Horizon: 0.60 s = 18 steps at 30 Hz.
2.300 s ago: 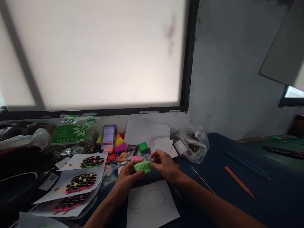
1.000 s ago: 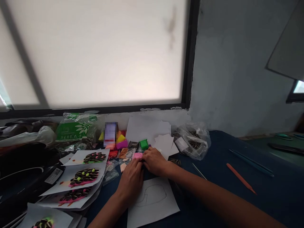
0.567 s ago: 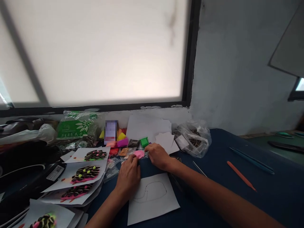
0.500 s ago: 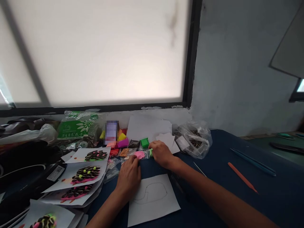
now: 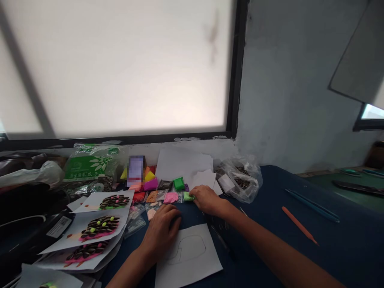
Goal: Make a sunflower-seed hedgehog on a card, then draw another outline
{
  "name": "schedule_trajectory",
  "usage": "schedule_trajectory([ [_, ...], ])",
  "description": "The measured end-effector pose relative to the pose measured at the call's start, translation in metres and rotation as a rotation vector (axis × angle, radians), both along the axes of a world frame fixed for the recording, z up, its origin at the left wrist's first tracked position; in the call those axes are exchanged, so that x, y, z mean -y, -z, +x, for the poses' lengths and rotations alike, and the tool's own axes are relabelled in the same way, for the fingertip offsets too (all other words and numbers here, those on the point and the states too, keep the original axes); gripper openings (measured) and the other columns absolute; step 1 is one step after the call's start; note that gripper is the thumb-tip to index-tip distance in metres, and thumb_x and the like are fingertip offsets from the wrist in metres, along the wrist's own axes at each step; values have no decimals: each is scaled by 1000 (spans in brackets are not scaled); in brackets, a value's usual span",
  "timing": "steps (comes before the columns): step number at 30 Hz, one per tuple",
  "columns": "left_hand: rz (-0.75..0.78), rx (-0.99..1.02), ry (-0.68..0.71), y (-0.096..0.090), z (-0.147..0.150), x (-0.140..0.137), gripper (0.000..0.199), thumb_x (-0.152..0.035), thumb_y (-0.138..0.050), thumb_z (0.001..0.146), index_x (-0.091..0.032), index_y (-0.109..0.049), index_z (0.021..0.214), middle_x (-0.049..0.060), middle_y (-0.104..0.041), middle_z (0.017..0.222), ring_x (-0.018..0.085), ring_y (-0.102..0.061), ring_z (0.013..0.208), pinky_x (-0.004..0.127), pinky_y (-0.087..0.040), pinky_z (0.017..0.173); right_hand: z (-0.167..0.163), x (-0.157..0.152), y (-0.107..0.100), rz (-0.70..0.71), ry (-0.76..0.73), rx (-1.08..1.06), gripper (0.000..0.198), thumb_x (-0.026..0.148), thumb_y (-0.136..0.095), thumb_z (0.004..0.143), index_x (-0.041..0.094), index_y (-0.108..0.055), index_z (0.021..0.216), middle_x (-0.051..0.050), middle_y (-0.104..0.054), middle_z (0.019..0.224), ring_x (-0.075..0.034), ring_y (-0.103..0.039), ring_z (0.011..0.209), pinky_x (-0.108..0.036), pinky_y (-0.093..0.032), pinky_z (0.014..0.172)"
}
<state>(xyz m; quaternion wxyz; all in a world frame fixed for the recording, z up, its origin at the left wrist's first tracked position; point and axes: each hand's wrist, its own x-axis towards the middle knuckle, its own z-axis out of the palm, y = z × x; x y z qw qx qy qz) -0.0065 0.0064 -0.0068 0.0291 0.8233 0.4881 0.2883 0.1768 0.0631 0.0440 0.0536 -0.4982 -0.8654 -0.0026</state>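
Your right hand (image 5: pixel 205 199) has its fingertips at the edge of the light green packet (image 5: pixel 187 196), which lies on the table (image 5: pixel 270 206) just beside the pink packet (image 5: pixel 171 197); whether they pinch or only touch it, you can't tell from here. Your left hand (image 5: pixel 162 226) is palm down, thumb apart from the fingers. An edge-only grip could let the plastic slip, or a sideways drag could shove the pink packet. Leaning on your left hand might skew the drawn sheet (image 5: pixel 198 260) it overlaps.
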Motion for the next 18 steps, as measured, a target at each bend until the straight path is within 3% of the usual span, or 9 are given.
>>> schedule_trajectory([
  [4, -67, -106, 89, -2, 1, 3, 33, -31, -51, 89, -22, -67, 116, 10, -61, 130, 30, -54, 120, 49, -45, 101, 0, 10, -22, 7, 56, 50, 31, 13, -48, 88, 14, -66, 114, -16, -65, 117, -24, -57, 112, -30, -41, 89],
  [10, -100, -220, 77, 5, 2, 3, 44, -40, -45, 94, -25, -54, 134, 9, -48, 144, 32, -43, 133, 53, -38, 107, 1, 27, -49, -268, 60, 299, 26, 34, -70, 69, 10, -74, 79, -14, -73, 76, -28, -69, 75, -29, -48, 62],
  [15, -140, -275, 83, 5, 4, 3, 47, -44, -38, 97, -25, -47, 139, 8, -42, 148, 31, -37, 137, 53, -34, 110, -2, 29, -47, -362, 91, 414, 25, 12, -66, 59, 7, -75, 82, -16, -74, 79, -29, -70, 75, -28, -48, 57],
  [18, -185, -306, 77, 0, 4, 4, 47, -43, -38, 97, -27, -45, 140, 8, -38, 150, 31, -33, 139, 53, -31, 111, 1, 25, -46, -377, 118, 423, 24, 10, -63, 58, 7, -75, 78, -14, -74, 73, -26, -70, 70, -27, -49, 58],
])
